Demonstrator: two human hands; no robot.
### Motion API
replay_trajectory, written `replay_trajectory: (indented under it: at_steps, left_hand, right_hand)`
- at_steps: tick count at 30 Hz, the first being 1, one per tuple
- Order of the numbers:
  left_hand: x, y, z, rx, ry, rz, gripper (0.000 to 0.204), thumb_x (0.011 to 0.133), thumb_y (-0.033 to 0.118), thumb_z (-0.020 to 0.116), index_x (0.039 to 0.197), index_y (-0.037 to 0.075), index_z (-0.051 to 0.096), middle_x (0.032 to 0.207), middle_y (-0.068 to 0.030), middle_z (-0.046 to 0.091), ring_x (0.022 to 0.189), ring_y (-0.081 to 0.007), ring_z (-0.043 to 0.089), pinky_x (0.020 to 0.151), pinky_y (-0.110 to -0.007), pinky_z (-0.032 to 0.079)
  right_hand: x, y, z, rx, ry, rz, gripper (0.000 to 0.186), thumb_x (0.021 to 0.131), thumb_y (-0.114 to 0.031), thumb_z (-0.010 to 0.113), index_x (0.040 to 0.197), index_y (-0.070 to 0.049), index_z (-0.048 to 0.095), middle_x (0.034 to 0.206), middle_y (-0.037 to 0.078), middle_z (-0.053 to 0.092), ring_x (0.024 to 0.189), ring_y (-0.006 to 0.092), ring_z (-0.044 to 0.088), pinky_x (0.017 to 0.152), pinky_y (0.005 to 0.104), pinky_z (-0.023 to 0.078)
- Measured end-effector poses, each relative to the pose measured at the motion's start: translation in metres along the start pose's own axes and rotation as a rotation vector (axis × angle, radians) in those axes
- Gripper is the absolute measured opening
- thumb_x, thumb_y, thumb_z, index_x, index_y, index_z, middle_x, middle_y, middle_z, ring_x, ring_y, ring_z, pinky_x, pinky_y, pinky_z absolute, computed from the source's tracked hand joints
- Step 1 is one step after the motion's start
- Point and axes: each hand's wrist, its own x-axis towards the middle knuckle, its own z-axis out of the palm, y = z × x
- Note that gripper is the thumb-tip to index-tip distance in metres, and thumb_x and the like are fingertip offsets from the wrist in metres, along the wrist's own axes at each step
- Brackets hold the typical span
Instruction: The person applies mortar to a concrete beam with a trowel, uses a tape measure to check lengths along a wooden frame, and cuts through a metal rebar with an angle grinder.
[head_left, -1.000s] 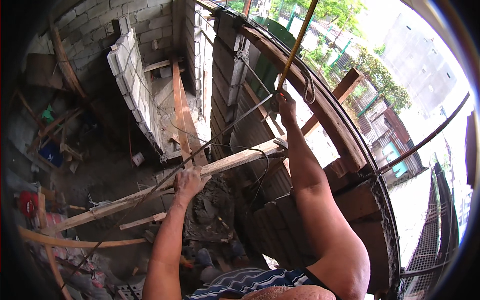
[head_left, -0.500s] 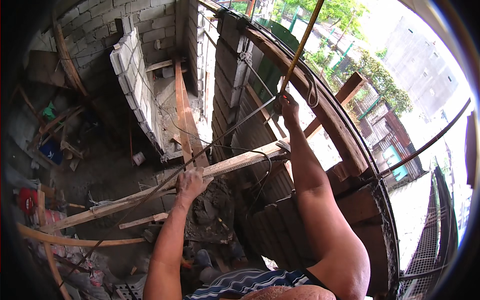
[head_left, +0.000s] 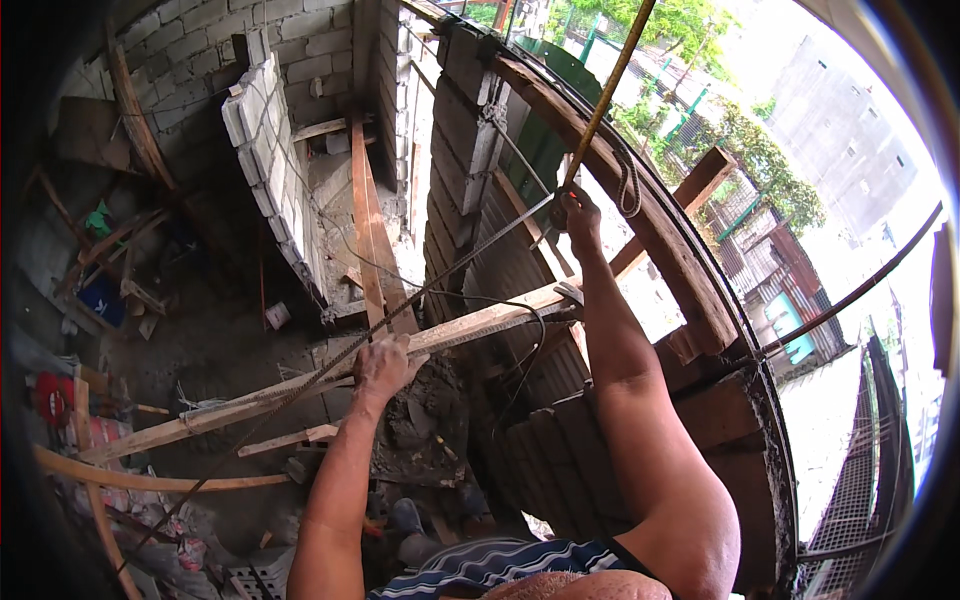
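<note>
My left hand [head_left: 382, 366] is closed over a long pale wooden beam [head_left: 480, 325] that crosses the space diagonally. Just beyond its knuckles passes a ribbed steel bar [head_left: 460, 262], running from the lower left up toward my right hand. My right hand [head_left: 578, 212], raised at the window opening, is closed around what looks like a tape measure [head_left: 558, 210], dark with a small orange-red spot. From it a narrow yellow-brown strip [head_left: 608, 98] stretches up out of view. My fingers hide most of the case.
A heavy brown timber [head_left: 650, 215] borders the opening on the right. Concrete block walls [head_left: 270, 160] rise ahead, with a reddish plank [head_left: 365, 220] leaning between them. Loose wood, a red object [head_left: 55, 398] and sacks lie at lower left. A thin dark cable [head_left: 530, 312] loops over the beam.
My right hand and the yellow-brown strip have shifted very slightly to the right. My left hand stays where it was on the beam.
</note>
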Motion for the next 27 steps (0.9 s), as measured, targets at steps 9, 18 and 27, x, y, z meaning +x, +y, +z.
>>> replay_trajectory:
  at_steps: [9, 18, 27]
  left_hand:
    - [-0.004, -0.002, 0.0, 0.031, 0.051, 0.019, 0.052, 0.083, 0.057, 0.071, 0.091, 0.006, 0.067, 0.08, -0.0153, 0.071, 0.077, -0.0361, 0.071, 0.069, -0.047, 0.054]
    - [-0.023, 0.016, -0.03, -0.37, 0.172, 0.067, 0.079, 0.084, 0.068, 0.067, 0.122, -0.002, 0.064, 0.111, -0.0248, 0.069, 0.105, -0.0407, 0.066, 0.091, -0.046, 0.053]
    - [-0.05, 0.067, -0.119, -1.645, 0.057, -0.192, 0.061, 0.096, 0.031, 0.07, 0.143, 0.002, 0.043, 0.11, -0.0141, 0.07, 0.103, -0.0206, 0.07, 0.09, -0.034, 0.055]
  right_hand:
    - [-0.08, -0.036, 0.022, -0.113, -0.034, 0.057, 0.043, 0.093, -0.013, 0.06, 0.133, 0.001, 0.061, 0.09, 0.005, 0.065, 0.079, 0.0121, 0.058, 0.072, 0.029, 0.048]
    - [-0.286, -0.071, 0.042, -0.18, -0.266, 0.073, 0.041, 0.096, -0.012, 0.061, 0.132, 0.008, 0.056, 0.122, 0.018, 0.066, 0.113, 0.0232, 0.063, 0.099, 0.0342, 0.049]
    - [-0.478, -0.003, -0.008, -0.03, -0.799, 0.239, 0.051, 0.097, -0.011, 0.066, 0.143, 0.002, 0.049, 0.135, 0.006, 0.054, 0.119, 0.0136, 0.054, 0.098, 0.0285, 0.046]
